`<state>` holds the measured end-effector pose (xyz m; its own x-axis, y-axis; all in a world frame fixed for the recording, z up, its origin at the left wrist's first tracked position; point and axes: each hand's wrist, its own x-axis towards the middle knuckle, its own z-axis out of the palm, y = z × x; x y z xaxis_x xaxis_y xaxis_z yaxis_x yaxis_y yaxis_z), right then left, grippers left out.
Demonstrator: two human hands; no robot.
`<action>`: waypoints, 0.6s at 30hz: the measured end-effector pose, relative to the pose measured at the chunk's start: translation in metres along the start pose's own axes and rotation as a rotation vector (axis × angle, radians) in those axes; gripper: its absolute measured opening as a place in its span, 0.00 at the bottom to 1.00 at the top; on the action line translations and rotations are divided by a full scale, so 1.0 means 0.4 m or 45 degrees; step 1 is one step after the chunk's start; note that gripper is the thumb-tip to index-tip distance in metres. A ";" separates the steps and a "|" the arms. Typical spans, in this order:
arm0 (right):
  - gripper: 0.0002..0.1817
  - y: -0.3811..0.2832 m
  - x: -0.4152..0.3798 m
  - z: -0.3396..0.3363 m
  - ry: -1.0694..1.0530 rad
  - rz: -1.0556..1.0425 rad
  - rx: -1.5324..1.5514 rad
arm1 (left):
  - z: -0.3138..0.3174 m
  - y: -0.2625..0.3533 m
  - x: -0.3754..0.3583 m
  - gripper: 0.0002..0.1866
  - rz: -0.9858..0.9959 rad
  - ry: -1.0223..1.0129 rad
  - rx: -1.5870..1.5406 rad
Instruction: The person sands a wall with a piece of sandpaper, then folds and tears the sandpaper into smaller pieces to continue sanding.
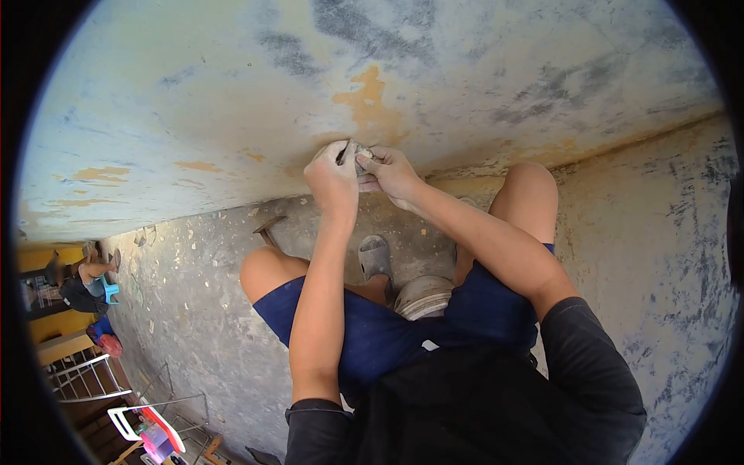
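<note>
My left hand [333, 177] is closed at the foot of the patchy painted wall [232, 101], its fingers curled round something dark and thin. Close beside it, my right hand [394, 175] pinches a small greyish, dusty piece [362, 157] between thumb and fingers. Both hands nearly meet just below an orange bare patch [373, 101] on the wall. What exactly the left fingers grip is too small to make out.
A hammer-like tool [269, 226] lies on the speckled floor [201, 310] by my left knee. Between my legs is a round whitish container [424, 297]. Another person [84, 291] sits at far left, near a metal rack [89, 378] and a red-and-white item [163, 425].
</note>
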<state>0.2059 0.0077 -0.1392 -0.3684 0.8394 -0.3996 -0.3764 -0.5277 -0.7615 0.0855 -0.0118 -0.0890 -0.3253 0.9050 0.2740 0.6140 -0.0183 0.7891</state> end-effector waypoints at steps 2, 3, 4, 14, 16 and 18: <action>0.10 -0.003 -0.007 -0.009 0.043 -0.013 -0.037 | 0.014 -0.010 -0.002 0.11 0.087 0.019 0.026; 0.10 -0.002 -0.011 -0.013 0.084 -0.024 -0.075 | 0.014 -0.006 -0.004 0.11 0.173 0.040 0.054; 0.10 -0.002 -0.012 -0.014 0.083 -0.023 -0.075 | 0.008 -0.002 -0.008 0.11 0.172 0.040 0.054; 0.12 -0.042 -0.028 -0.014 0.064 -0.081 -0.295 | -0.003 0.007 -0.005 0.12 -0.050 0.046 -0.065; 0.12 -0.050 -0.034 -0.016 0.090 -0.081 -0.301 | -0.001 0.017 -0.006 0.12 -0.007 0.025 -0.083; 0.12 -0.056 -0.031 -0.013 0.072 -0.066 -0.353 | -0.013 0.029 -0.010 0.10 -0.086 0.019 -0.076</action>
<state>0.2234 0.0099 -0.1199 -0.3037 0.8742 -0.3788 -0.1434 -0.4350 -0.8889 0.0901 -0.0177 -0.0781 -0.3754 0.8988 0.2264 0.5460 0.0171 0.8376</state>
